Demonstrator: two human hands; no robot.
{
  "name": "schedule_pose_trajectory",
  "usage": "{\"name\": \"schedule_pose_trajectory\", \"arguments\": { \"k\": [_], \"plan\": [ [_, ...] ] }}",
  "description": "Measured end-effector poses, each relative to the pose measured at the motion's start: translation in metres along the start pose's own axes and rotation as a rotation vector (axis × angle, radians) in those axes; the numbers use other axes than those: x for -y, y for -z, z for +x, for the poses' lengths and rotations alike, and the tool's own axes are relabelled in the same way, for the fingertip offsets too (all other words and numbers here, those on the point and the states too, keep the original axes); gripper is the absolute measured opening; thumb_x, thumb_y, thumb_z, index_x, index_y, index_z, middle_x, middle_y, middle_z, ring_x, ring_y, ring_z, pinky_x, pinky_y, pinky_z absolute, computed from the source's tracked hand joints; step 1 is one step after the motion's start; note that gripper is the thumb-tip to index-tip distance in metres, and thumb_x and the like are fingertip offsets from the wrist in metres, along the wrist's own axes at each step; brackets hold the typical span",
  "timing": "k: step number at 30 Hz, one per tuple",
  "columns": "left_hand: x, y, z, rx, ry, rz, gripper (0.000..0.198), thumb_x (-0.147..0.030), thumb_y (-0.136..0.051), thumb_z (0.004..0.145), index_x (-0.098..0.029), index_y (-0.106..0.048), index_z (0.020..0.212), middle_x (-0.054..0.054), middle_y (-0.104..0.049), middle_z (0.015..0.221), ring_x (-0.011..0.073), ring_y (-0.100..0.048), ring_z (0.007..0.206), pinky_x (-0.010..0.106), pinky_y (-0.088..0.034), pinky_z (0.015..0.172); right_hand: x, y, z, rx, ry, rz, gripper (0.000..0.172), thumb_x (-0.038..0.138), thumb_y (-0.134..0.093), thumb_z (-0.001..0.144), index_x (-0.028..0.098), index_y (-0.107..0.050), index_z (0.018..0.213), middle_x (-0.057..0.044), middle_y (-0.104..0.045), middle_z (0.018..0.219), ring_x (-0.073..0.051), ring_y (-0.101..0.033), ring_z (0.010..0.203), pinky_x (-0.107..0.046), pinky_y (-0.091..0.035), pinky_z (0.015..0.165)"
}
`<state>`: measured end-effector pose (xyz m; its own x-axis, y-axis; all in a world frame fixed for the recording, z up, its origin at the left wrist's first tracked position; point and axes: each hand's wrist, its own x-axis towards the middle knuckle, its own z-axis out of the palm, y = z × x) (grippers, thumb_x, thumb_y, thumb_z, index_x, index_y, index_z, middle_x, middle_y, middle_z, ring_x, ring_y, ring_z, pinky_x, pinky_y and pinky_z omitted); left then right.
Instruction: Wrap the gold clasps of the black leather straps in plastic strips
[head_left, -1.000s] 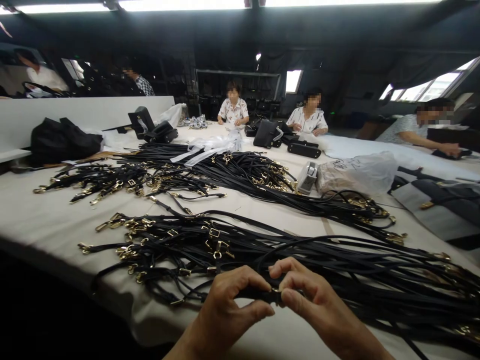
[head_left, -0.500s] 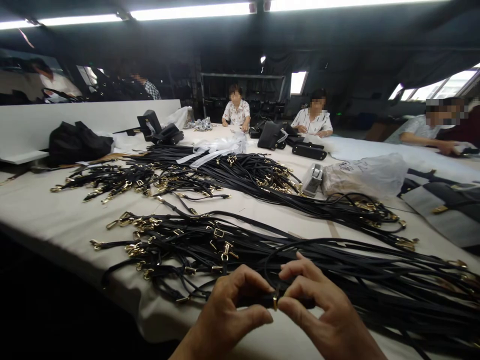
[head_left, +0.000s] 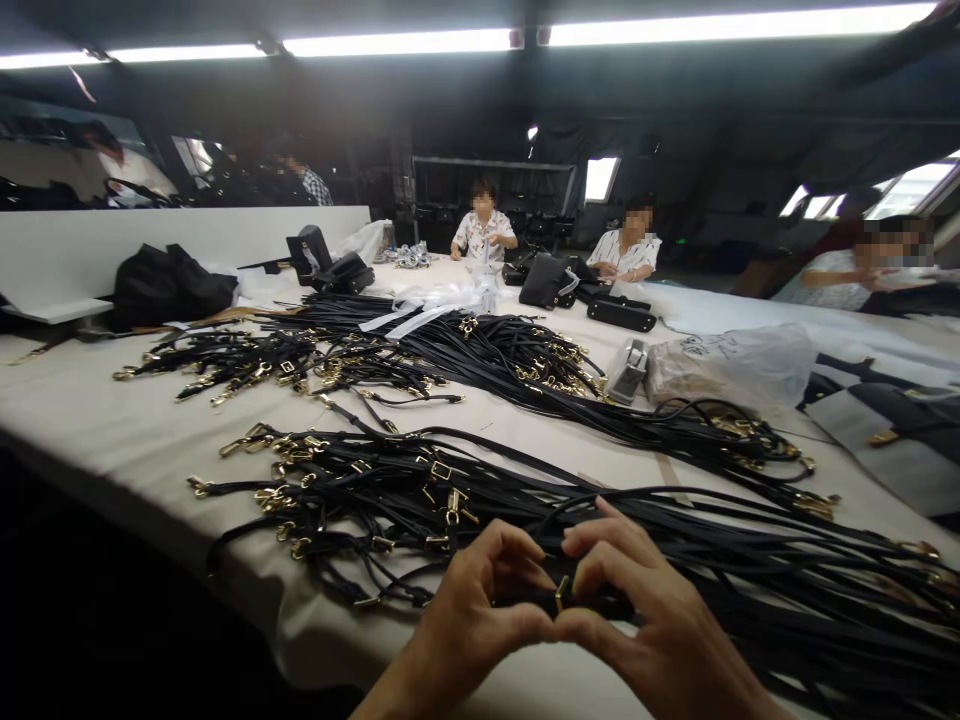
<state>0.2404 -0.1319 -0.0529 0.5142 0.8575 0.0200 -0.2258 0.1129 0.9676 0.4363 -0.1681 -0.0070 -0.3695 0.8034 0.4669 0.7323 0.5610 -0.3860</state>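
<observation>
Both my hands meet at the near edge of a pale cloth-covered table point(head_left: 112, 430). My left hand point(head_left: 480, 620) and my right hand point(head_left: 637, 620) pinch one black strap point(head_left: 592, 603) between thumbs and forefingers, with a small gold ring point(head_left: 559, 592) on it showing between my fingertips. The strap belongs to a big pile of black straps with gold clasps point(head_left: 420, 490) spread just beyond my hands and running off to the right.
Two more strap heaps lie further back point(head_left: 247, 362) point(head_left: 510, 350). A clear plastic bag point(head_left: 731, 362), a small grey device point(head_left: 626, 370), black bags point(head_left: 169, 285) point(head_left: 544, 280) and white ribbon point(head_left: 442, 298) are on the table. Several people sit working at the far end and right side.
My hands stayed pinched on the strap while my fingers shifted and the gold ring slid into view between them. The view rose and drifted slightly left.
</observation>
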Motion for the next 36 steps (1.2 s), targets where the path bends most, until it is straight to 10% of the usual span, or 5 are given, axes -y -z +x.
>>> {"name": "schedule_pose_trajectory", "arguments": {
  "k": [6, 12, 21, 29, 36],
  "plan": [
    [-0.012, 0.006, 0.000, 0.143, 0.041, -0.135, 0.042, -0.025, -0.080, 0.076, -0.020, -0.050, 0.105, 0.004, -0.073, 0.087, 0.0154, -0.069, 0.078, 0.026, -0.051, 0.072, 0.016, 0.012, 0.013, 0.001, 0.302, -0.212, 0.021, 0.015, -0.068, 0.085, 0.020, -0.063, 0.105, 0.002, -0.068, 0.083, -0.017, -0.067, 0.085, -0.040, -0.032, 0.119],
    [-0.025, 0.013, -0.014, -0.252, -0.452, 0.734, 0.017, -0.027, -0.060, 0.093, -0.020, -0.056, 0.078, -0.001, -0.059, 0.074, 0.0151, -0.056, 0.072, 0.026, -0.042, 0.068, 0.015, 0.009, 0.010, -0.136, 0.257, -0.200, 0.017, 0.012, -0.067, 0.087, 0.018, -0.061, 0.101, 0.000, -0.067, 0.084, -0.013, -0.064, 0.078, -0.037, -0.035, 0.113],
    [-0.026, -0.001, -0.014, 0.098, -0.086, 0.574, 0.021, -0.026, -0.054, 0.091, -0.021, -0.046, 0.073, -0.005, -0.054, 0.063, 0.0123, -0.053, 0.058, 0.021, -0.039, 0.055, 0.021, -0.003, 0.003, -0.215, 0.324, -0.022, 0.017, 0.011, -0.067, 0.088, 0.018, -0.060, 0.102, -0.001, -0.070, 0.084, -0.013, -0.067, 0.078, -0.037, -0.043, 0.112],
    [-0.025, -0.005, -0.018, 0.179, -0.535, 1.116, 0.031, -0.028, -0.038, 0.104, -0.022, -0.046, 0.074, -0.003, -0.056, 0.064, 0.0116, -0.049, 0.053, 0.027, -0.030, 0.052, 0.023, 0.003, -0.003, -0.038, 0.236, -0.173, 0.009, 0.023, -0.071, 0.087, 0.020, -0.062, 0.086, 0.004, -0.071, 0.078, -0.017, -0.070, 0.094, -0.038, -0.013, 0.126],
    [-0.034, 0.006, -0.028, 0.103, -0.523, 1.138, 0.027, -0.019, -0.039, 0.096, -0.023, -0.044, 0.070, -0.002, -0.056, 0.061, 0.0128, -0.052, 0.053, 0.026, -0.034, 0.053, 0.012, 0.012, -0.001, 0.087, 0.055, 0.050, 0.012, 0.028, -0.078, 0.082, 0.025, -0.069, 0.089, 0.004, -0.073, 0.080, -0.015, -0.070, 0.091, -0.047, -0.021, 0.124]
  ]
}}
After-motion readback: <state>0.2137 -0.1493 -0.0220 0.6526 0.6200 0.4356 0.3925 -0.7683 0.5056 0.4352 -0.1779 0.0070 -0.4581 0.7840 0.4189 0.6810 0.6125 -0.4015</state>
